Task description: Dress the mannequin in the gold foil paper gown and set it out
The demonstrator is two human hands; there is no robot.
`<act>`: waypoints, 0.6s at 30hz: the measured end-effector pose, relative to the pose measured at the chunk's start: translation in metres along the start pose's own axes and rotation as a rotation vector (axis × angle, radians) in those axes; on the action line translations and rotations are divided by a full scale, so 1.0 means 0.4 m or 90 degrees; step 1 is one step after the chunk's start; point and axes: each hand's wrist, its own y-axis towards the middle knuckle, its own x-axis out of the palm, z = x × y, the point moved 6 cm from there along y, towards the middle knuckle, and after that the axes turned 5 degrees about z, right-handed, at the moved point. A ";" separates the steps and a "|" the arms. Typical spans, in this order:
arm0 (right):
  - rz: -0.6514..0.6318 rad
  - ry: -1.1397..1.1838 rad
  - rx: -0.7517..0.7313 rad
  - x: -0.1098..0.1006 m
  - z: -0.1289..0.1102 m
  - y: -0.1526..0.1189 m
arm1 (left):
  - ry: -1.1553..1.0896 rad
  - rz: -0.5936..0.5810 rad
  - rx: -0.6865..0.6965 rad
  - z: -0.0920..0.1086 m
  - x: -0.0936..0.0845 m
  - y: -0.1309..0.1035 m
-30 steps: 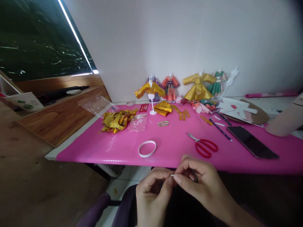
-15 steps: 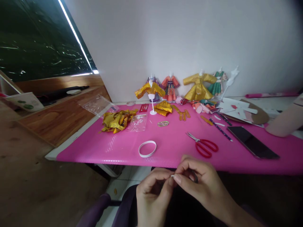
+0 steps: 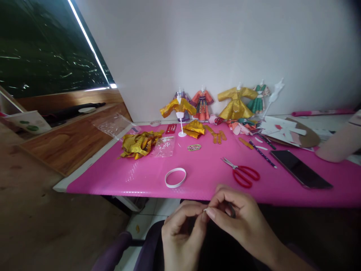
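Note:
My left hand (image 3: 184,229) and my right hand (image 3: 235,216) meet in front of the table's near edge, above my lap. Both are closed in a pinch, fingertip to fingertip. Between them shows a tiny white piece (image 3: 205,210), mostly covered by the fingers and too small to name. Just beyond the hands lie red-handled scissors (image 3: 244,176) with their blades slightly apart. A white ring-shaped band (image 3: 175,177) rests on the pink table cover (image 3: 146,177) to the left. Farther back, a small white dress stand (image 3: 182,126) carries a gold doll-size top (image 3: 177,107).
Gold scraps (image 3: 139,145) and a clear bag of small white pieces (image 3: 165,146) lie at left. Several doll dresses (image 3: 238,103) stand against the wall. A phone (image 3: 300,169), a pencil (image 3: 263,154) and a pale cylindrical object (image 3: 340,139) are on the right.
Both hands stay pinched together at almost the same spot. The tiny white piece between the fingertips shows slightly differently. The things on the table have not moved.

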 end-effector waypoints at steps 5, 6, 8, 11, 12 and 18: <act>-0.004 0.003 -0.001 0.003 0.003 0.003 | 0.018 -0.001 0.018 0.002 0.001 0.000; -0.003 0.001 -0.001 0.003 0.003 0.003 | 0.020 -0.001 0.022 0.003 0.002 0.001; 0.000 -0.002 -0.001 0.002 0.002 0.003 | 0.025 -0.002 0.028 0.002 0.001 0.001; -0.001 0.000 -0.002 0.000 0.002 0.001 | 0.030 -0.004 0.031 0.000 0.000 0.001; 0.000 0.001 -0.002 0.000 0.002 0.000 | 0.032 -0.005 0.032 0.000 0.000 0.001; 0.009 0.005 0.005 -0.001 0.005 0.001 | 0.050 -0.008 0.044 0.003 0.003 0.003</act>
